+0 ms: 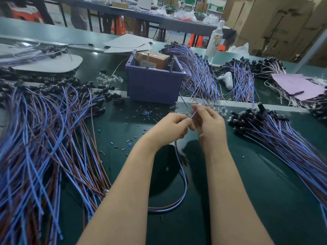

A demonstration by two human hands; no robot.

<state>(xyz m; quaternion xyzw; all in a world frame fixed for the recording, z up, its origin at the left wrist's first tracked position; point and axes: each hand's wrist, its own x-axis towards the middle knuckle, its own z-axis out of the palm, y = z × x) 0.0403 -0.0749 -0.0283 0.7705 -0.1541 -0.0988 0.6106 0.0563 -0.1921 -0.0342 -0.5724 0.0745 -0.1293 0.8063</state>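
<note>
Glossy dark-green table mat, matt purple plastic bin, smooth plastic-sheathed blue wire, brown cardboard box.

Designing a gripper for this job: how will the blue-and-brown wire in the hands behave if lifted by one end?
Probably floppy: below the left hand the wire sags into a loop on the table. Likely very light, since the right hand holds its blue end with a fingertip pinch. Being thin, it may snag on the wire piles nearby.
</note>
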